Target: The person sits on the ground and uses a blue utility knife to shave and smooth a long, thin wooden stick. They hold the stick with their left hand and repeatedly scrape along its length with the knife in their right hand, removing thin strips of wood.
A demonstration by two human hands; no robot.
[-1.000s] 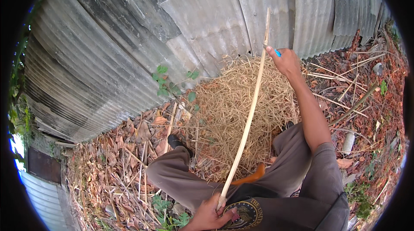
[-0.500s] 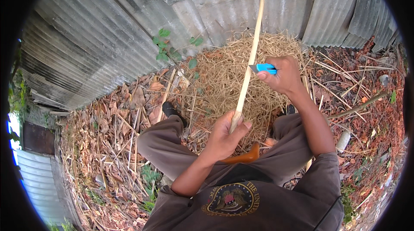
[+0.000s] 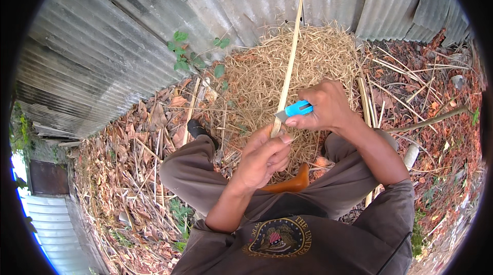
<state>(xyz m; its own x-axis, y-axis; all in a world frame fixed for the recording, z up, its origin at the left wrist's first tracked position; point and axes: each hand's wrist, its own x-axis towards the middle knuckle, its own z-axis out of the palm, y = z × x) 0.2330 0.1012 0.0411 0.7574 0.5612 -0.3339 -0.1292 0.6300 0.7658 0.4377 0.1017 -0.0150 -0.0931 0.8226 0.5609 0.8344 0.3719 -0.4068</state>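
Observation:
A long, pale strip of split bamboo or wood (image 3: 292, 57) runs from my left hand up past the heap of shavings toward the metal wall. My left hand (image 3: 262, 157) is closed round its near end, thumb on top. In my right hand (image 3: 324, 108) is a blue utility knife (image 3: 298, 109), gripped in the fist with the thumb along the handle. Its blade lies against the strip's edge, just beyond my left fingers. The strip's far end runs out of the top of the view.
A heap of straw-coloured shavings (image 3: 318, 57) lies between my feet and a corrugated metal wall (image 3: 231, 3). Dry leaves and loose sticks cover the ground on both sides. An orange curved object (image 3: 292, 181) is between my legs; a pale cylinder (image 3: 411, 156) lies at right.
My right hand has drawn the knife down along the strip toward my left hand. The left hand keeps its hold, slightly shifted, and the whole view has tilted a little.

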